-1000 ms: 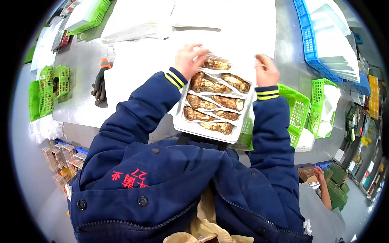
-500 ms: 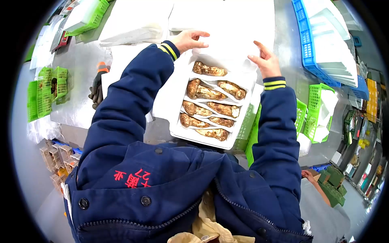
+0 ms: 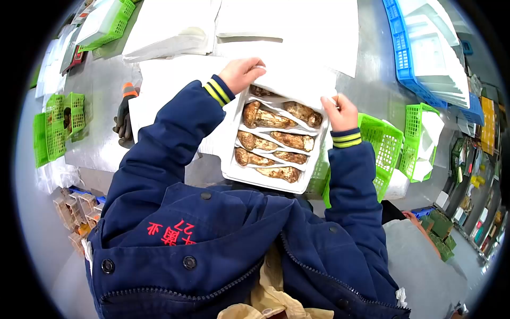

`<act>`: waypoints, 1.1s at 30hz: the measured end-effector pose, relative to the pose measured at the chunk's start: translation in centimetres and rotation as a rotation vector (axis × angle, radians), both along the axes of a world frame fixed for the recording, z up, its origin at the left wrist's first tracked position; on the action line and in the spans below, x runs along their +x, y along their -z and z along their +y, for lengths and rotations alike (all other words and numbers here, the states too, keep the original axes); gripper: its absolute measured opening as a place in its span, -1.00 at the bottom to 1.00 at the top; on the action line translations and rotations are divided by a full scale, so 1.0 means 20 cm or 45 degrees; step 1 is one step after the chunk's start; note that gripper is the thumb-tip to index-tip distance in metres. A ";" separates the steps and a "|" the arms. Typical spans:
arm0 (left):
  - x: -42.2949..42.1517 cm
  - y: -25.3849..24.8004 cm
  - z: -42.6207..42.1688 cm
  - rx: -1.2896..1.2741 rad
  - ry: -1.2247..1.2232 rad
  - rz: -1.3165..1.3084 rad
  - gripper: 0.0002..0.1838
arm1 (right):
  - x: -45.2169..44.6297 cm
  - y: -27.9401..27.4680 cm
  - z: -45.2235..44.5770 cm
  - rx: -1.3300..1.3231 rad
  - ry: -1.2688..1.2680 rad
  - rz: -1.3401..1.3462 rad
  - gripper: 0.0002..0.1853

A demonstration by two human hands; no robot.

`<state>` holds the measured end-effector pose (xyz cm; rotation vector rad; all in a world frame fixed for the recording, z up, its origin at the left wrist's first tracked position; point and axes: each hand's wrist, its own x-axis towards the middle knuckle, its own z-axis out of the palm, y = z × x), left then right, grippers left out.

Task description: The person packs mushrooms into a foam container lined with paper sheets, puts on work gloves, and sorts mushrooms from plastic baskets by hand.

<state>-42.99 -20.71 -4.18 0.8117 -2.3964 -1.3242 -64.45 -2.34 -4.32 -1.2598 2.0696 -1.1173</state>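
A white foam box (image 3: 228,169) holds several brown-and-white mushrooms (image 3: 268,118) lying in rows, with white paper folds between the rows. My left hand (image 3: 241,74) is closed at the box's far left corner, pinching the edge of a thin white paper sheet (image 3: 300,87). At the far right corner, my right hand (image 3: 341,111) pinches the sheet's other side between thumb and fingers. The sheet spans the gap between my hands and covers part of the farthest row. The nearer mushrooms are uncovered.
Stacked white sheets (image 3: 170,26) lie at the far left of the metal table. A dark glove with an orange cuff (image 3: 125,114) is to the left. Green baskets (image 3: 380,146) stand right of the box, and a blue crate (image 3: 404,58) of white sheets is behind. Another person's arm shows lower right.
Both hands have come down toward me, drawing the paper sheet over the farthest mushrooms. My right hand's fingers, spread before, are now closed on the sheet.
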 end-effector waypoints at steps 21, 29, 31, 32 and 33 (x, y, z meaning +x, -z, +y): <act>-0.05 0.14 0.09 -0.549 -0.451 -0.333 -0.69 | -0.03 0.18 -0.02 0.018 0.098 0.401 -0.79; -0.10 0.12 0.12 -0.781 -0.521 -0.117 -0.71 | -0.03 0.12 -0.09 0.032 0.202 0.494 -0.76; -0.07 0.17 0.10 -0.812 -0.303 0.021 -0.75 | -0.01 0.15 -0.09 -0.175 0.198 0.517 -0.74; -0.05 0.20 0.09 -0.803 -0.262 -0.004 -0.80 | -0.02 0.16 -0.08 -0.225 0.110 0.568 -0.78; -0.03 0.19 0.08 -0.806 -0.263 -0.003 -0.80 | -0.03 0.16 -0.08 -0.278 0.024 0.624 -0.80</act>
